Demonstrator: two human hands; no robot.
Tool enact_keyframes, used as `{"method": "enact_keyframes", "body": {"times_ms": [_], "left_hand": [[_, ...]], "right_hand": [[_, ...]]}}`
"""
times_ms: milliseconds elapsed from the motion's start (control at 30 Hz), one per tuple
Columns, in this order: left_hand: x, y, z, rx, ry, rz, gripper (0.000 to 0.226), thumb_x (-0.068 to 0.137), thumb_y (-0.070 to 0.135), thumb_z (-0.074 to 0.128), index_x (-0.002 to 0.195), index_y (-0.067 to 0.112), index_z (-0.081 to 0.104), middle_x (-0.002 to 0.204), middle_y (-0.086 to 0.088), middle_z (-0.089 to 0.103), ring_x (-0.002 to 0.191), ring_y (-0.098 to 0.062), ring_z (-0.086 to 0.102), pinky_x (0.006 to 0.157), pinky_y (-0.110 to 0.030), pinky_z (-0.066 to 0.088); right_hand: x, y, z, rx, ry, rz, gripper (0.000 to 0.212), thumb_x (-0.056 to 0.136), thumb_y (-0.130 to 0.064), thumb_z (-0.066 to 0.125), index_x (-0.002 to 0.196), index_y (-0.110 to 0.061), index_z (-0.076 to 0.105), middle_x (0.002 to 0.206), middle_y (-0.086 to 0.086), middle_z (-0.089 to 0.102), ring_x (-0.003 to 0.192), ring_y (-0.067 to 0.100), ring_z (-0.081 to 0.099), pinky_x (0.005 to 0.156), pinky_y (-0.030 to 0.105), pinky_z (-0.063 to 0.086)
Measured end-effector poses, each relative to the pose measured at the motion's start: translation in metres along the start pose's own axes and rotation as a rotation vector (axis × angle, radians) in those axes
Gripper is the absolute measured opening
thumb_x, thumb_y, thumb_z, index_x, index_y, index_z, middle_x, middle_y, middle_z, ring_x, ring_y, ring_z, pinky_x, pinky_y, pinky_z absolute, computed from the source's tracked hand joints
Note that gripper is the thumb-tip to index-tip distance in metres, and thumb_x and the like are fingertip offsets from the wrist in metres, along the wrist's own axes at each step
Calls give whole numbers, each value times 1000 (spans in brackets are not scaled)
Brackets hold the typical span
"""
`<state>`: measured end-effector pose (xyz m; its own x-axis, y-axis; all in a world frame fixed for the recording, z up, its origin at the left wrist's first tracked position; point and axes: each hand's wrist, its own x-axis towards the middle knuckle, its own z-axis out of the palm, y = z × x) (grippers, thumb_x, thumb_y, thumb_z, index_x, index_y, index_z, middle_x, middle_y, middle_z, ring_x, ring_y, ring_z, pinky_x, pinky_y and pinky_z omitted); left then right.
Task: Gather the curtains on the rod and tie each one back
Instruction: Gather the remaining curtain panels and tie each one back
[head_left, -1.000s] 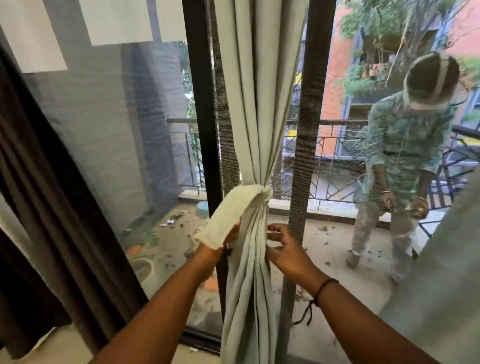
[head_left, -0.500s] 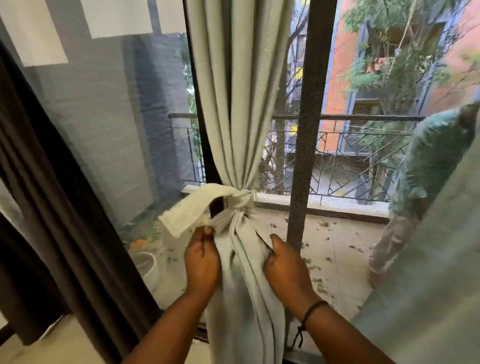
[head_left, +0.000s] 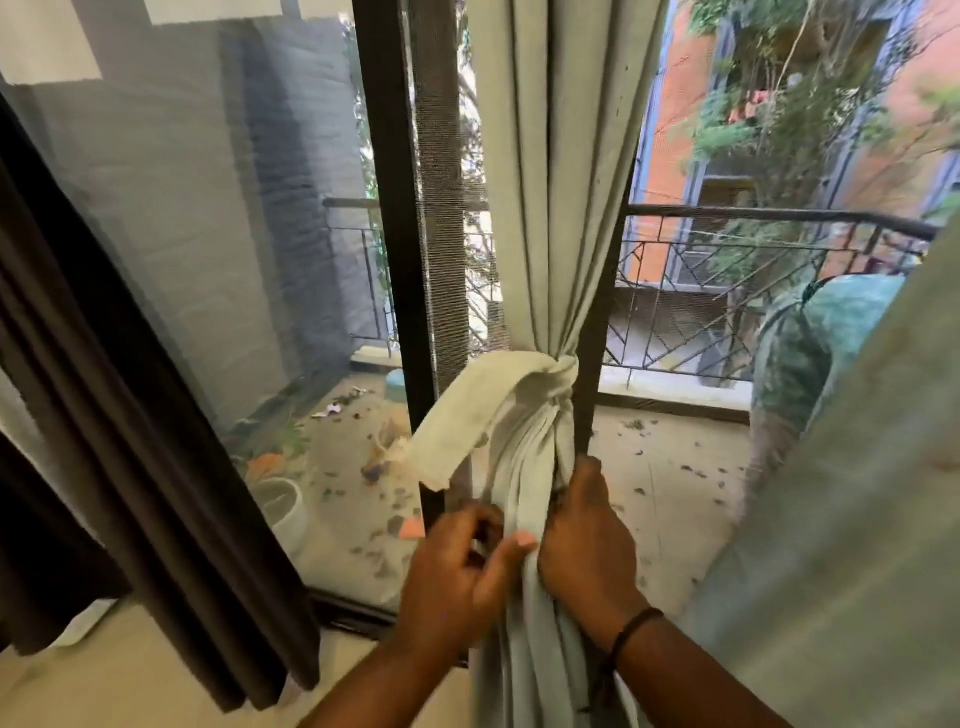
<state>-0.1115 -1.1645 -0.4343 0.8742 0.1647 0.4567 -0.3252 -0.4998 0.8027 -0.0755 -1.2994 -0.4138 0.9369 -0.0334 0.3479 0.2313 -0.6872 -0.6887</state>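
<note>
Against the dark window frame (head_left: 400, 249), the pale green curtain (head_left: 556, 182) hung gathered into one narrow bundle, cinched at mid-height by a knot (head_left: 563, 371) just right of that frame. From the knot a loose tail of tie fabric (head_left: 457, 431) flopped out leftward across the frame, held by nobody.

That was the change. A second earlier the left hand had gripped this tail out to the side; half a second earlier both hands had sat just under the knot. By this moment they had slid further down the bundle, well below the knot. The left hand (head_left: 457, 577) had its fingers curled, thumb pressing against the fabric's left edge; whether it actually pinched a fold was hard to tell through the motion blur. The right hand (head_left: 589, 551) was wrapped around the bundle's right side, knuckles outward, gripping the cloth.

Judging from this, the knot was finished and the hands were only tugging the lower folds straight, so this curtain was nearly done.

Left of the frame hung a dark brown curtain (head_left: 119, 415), not tied at any point in view. Right of the frame, a second pale curtain (head_left: 852, 519) filled the near edge.
</note>
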Motion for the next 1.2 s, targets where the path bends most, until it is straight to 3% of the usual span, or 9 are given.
{"method": "enact_keyframes", "body": {"times_ms": [167,333,467,600,767,867,967,1100,1200], "left_hand": [[20,-10,6,-81,132,-123,31,86,50,56,79,21,62,71,6,64,67,2,59,63,-25,47],[58,-21,-30,106,308,-48,29,99,25,44,78,12,58,73,-2,58,71,-13,53,61,-13,34],[86,-13,-48,416,253,148,38,94,31,36,87,4,62,80,-17,63,72,-31,58,64,-27,34],[83,-6,-46,358,88,277,34,90,49,31,87,18,45,75,3,48,66,-14,45,57,-25,30],[40,-26,0,-237,-223,-281,48,72,63,53,116,50,37,132,0,45,125,-20,44,108,-46,36],[48,-10,14,-667,-146,-495,36,93,22,49,129,21,46,122,-3,55,124,-25,47,100,-35,43],[55,-21,1,-847,-147,-583,21,89,12,49,106,14,61,106,-5,64,119,-31,52,96,-35,45],[49,-28,-5,-647,-312,-555,45,56,8,50,99,13,64,94,-6,68,92,-23,62,74,-29,52],[42,-16,-3,-398,-383,-442,50,56,8,61,106,14,61,100,-5,66,93,-19,62,74,-26,52]], "right_hand": [[1,-1,-1,133,-117,-143,31,90,-52,47,109,-33,31,89,-4,62,82,23,66,59,28,46],[34,24,-35,-281,7,-194,35,94,-47,45,120,-25,53,93,7,69,85,30,65,61,28,37],[60,33,-73,-449,174,-158,30,90,-24,43,111,-22,63,89,9,68,83,32,64,61,32,44],[59,46,-67,-172,78,18,22,89,-26,56,109,-22,64,95,11,69,86,32,63,66,32,46],[15,31,-7,261,-425,100,95,63,-56,79,142,-36,29,107,-15,51,98,6,53,81,23,46],[24,31,11,97,-351,41,54,87,-40,62,135,-27,41,78,-4,58,70,14,60,59,26,46],[42,41,13,-43,-289,-13,23,90,-31,56,107,-18,62,87,5,64,80,24,62,68,33,52],[48,29,21,180,-429,-138,78,70,-41,74,138,-26,38,122,-3,52,109,15,53,93,35,47],[48,13,35,246,-488,-176,72,76,-25,73,138,-25,36,127,1,56,113,15,54,97,33,47]]}}
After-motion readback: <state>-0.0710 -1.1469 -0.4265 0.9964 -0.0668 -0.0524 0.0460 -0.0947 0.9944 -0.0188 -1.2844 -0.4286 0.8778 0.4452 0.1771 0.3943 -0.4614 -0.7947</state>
